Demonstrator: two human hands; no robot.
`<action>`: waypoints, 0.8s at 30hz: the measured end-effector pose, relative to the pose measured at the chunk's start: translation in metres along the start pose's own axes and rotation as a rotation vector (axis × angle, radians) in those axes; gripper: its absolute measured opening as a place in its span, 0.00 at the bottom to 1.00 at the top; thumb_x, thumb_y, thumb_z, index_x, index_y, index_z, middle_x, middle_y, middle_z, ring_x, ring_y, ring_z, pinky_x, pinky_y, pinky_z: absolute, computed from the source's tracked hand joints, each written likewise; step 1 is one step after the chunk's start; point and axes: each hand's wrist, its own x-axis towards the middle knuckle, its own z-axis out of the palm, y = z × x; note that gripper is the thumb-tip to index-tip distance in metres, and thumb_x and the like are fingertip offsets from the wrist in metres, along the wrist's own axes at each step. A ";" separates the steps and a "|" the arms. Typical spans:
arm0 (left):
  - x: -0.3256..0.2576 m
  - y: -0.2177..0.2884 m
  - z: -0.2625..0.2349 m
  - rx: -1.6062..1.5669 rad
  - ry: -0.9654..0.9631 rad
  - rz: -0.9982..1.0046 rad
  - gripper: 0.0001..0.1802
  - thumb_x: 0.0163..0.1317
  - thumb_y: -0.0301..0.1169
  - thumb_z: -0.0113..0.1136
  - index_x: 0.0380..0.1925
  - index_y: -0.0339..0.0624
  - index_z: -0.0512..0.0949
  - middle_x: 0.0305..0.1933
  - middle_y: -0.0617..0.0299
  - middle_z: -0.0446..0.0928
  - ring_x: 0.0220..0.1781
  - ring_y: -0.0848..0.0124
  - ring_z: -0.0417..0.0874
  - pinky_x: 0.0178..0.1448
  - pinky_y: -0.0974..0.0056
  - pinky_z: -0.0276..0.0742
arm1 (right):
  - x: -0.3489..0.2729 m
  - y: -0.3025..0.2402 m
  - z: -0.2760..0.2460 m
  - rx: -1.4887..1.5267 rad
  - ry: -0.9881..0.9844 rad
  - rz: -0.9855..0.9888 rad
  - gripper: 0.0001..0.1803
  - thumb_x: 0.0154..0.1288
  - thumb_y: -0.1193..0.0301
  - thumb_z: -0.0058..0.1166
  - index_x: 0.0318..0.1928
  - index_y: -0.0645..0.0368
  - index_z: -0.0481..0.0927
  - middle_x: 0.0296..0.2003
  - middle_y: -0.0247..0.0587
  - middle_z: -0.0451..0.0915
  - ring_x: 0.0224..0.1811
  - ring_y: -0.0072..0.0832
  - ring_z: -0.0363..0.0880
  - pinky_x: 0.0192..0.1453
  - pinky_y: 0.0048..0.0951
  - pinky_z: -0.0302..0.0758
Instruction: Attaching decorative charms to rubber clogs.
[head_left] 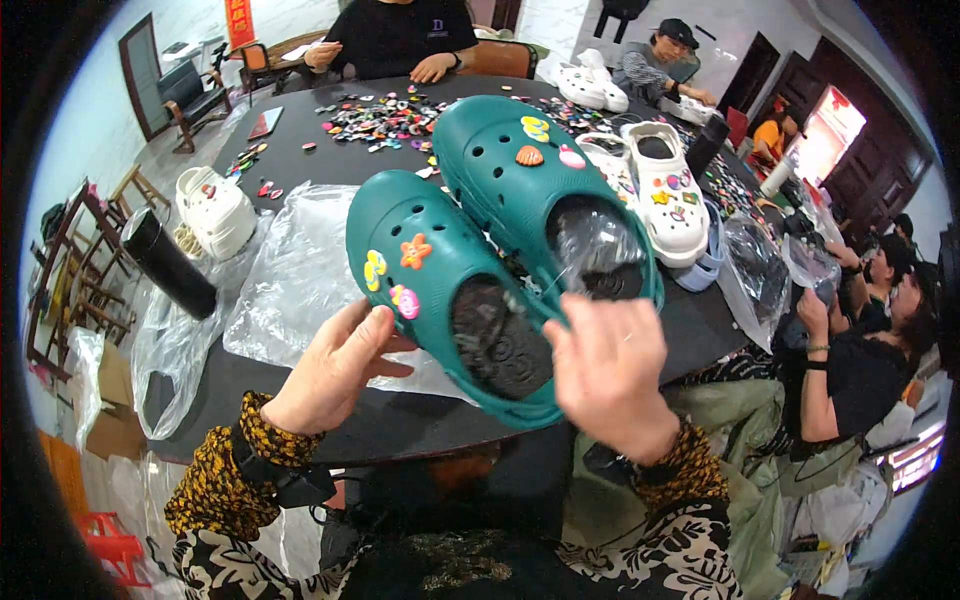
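Observation:
Two dark green clogs (505, 175) with toes pointing away are tilted up over the table, side by side. Flip-flop, starfish and shell charms sit in their vent holes. My left hand (335, 370) grips the left clog's outer side, thumb on its edge and fingers partly beneath. At the heels, my right hand (615, 370) is closed with curled, slightly blurred fingers; what they pinch is hidden. Crumpled clear plastic (590, 240) shows in the right clog's opening, close to those fingertips. Beneath the clogs lies a clear plastic bag (290, 290) on the black table (210, 410).
White clogs (215, 215) and a black cylindrical bottle (168, 262) stand at left. More white clogs with charms (668, 195) are at right, near bagged items (755, 265). Loose colourful charms (385, 122) are heaped at the back. Several people sit around the table.

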 end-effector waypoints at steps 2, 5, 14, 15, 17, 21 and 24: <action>0.000 0.004 -0.008 -0.028 0.054 0.021 0.31 0.71 0.46 0.49 0.64 0.35 0.60 0.55 0.55 0.74 0.53 0.67 0.77 0.51 0.60 0.77 | 0.002 -0.020 0.003 0.016 -0.063 -0.101 0.13 0.56 0.74 0.54 0.43 0.63 0.76 0.22 0.34 0.62 0.23 0.30 0.65 0.28 0.34 0.61; -0.008 0.015 -0.021 0.010 0.219 0.104 0.37 0.69 0.43 0.53 0.70 0.36 0.52 0.53 0.59 0.74 0.52 0.73 0.75 0.51 0.64 0.74 | 0.001 -0.050 0.012 0.227 -0.046 -0.129 0.17 0.54 0.73 0.52 0.46 0.63 0.76 0.23 0.34 0.60 0.23 0.29 0.65 0.27 0.31 0.61; 0.009 0.033 -0.067 0.806 0.179 0.160 0.25 0.72 0.38 0.49 0.61 0.32 0.68 0.54 0.51 0.75 0.57 0.70 0.74 0.62 0.65 0.67 | 0.012 -0.104 0.049 0.856 -0.141 -0.052 0.31 0.43 0.67 0.63 0.50 0.65 0.71 0.35 0.44 0.69 0.37 0.38 0.72 0.42 0.34 0.68; 0.007 0.036 -0.066 0.861 0.164 0.163 0.24 0.72 0.39 0.48 0.60 0.31 0.68 0.54 0.49 0.75 0.57 0.67 0.74 0.62 0.64 0.67 | 0.013 -0.103 0.054 0.859 -0.117 -0.079 0.32 0.42 0.67 0.64 0.50 0.65 0.71 0.36 0.45 0.69 0.38 0.39 0.72 0.42 0.34 0.68; 0.002 0.034 -0.066 1.044 0.171 0.312 0.22 0.70 0.38 0.50 0.55 0.30 0.71 0.55 0.46 0.75 0.57 0.56 0.76 0.61 0.60 0.69 | 0.009 -0.105 0.055 0.839 -0.145 -0.127 0.32 0.46 0.68 0.60 0.54 0.67 0.71 0.40 0.52 0.72 0.41 0.42 0.74 0.48 0.37 0.70; -0.009 0.049 -0.028 1.396 0.220 0.654 0.21 0.63 0.36 0.60 0.49 0.31 0.73 0.51 0.45 0.74 0.51 0.46 0.76 0.56 0.55 0.72 | 0.005 -0.097 0.040 0.692 -0.188 -0.187 0.27 0.59 0.67 0.52 0.59 0.63 0.73 0.46 0.58 0.76 0.45 0.43 0.78 0.56 0.40 0.73; -0.020 0.050 -0.010 1.416 0.139 0.600 0.23 0.61 0.38 0.62 0.48 0.31 0.73 0.48 0.45 0.74 0.48 0.47 0.77 0.53 0.55 0.73 | 0.009 -0.086 0.025 0.677 -0.224 -0.227 0.25 0.60 0.68 0.51 0.58 0.63 0.73 0.47 0.61 0.75 0.48 0.45 0.78 0.57 0.41 0.73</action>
